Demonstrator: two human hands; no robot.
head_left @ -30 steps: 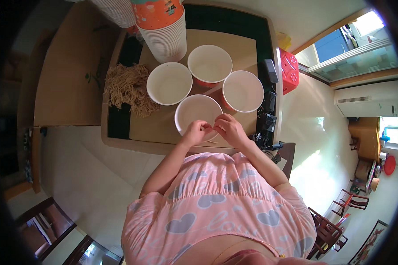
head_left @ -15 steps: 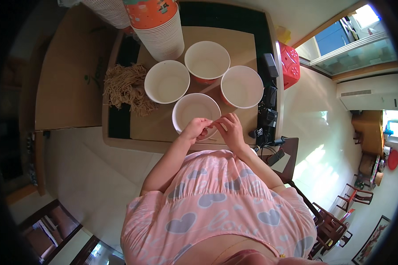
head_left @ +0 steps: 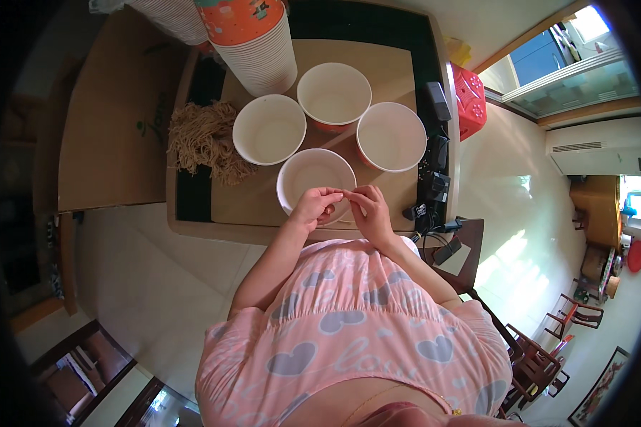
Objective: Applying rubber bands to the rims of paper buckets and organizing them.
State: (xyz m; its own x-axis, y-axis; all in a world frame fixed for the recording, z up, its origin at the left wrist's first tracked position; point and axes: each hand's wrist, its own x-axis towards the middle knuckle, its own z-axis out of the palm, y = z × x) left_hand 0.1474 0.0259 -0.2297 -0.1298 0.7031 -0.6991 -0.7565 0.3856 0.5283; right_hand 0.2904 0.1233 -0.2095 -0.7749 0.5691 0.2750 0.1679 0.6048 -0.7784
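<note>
My left hand [head_left: 315, 208] and my right hand [head_left: 369, 208] meet fingertip to fingertip over the near rim of a white paper bowl [head_left: 312, 173]. Both pinch a small pale thing between them; it is too small to identify. The bowl looks empty. Three more white bowls stand behind it: one to the left [head_left: 269, 129], one at the back [head_left: 333, 92] and one to the right [head_left: 392, 136]. A heap of tan dry noodles [head_left: 203, 142] lies left of the bowls on the brown board [head_left: 399, 67].
A tall stack of orange and white paper bowls [head_left: 253, 46] stands at the back. Black devices and cables [head_left: 434, 174] line the table's right edge, beside a red basket [head_left: 470, 103]. Flat cardboard [head_left: 114, 121] lies to the left. Wooden chairs [head_left: 541, 356] stand at the lower right.
Both hands stay together over the near bowl, fingers shifting slightly. The bowls and noodles have not moved.
</note>
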